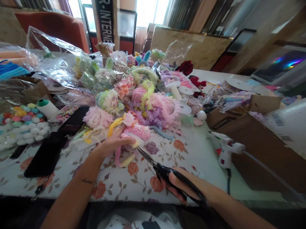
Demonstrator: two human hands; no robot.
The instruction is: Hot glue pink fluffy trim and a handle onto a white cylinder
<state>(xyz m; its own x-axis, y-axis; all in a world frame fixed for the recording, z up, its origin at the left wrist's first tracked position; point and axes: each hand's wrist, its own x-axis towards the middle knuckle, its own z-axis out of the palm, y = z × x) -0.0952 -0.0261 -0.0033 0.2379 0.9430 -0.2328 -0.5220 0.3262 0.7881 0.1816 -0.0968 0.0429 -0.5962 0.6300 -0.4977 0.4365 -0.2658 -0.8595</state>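
My left hand (114,143) is closed on a small pink fluffy craft piece (137,131) with a pale flower at its top. A bent pink and yellow fuzzy strip (125,162) hangs below that hand. My right hand (181,184) grips black-handled scissors (162,170) whose blades point up and left. Their tips are at the lower edge of the piece, close to my left fingertips; whether they touch it I cannot tell. Behind both hands lies a heap of pastel lace trims (165,108), and a blue-grey fuzzy strip (161,132) rests right of the piece.
A white glue gun (224,147) with a cord stands at right beside a cardboard box (259,155). Dark phones (46,154) lie at left, near bagged pompoms (24,130) and a thread spool (46,108). Flowered cloth (113,188) covers the table's front.
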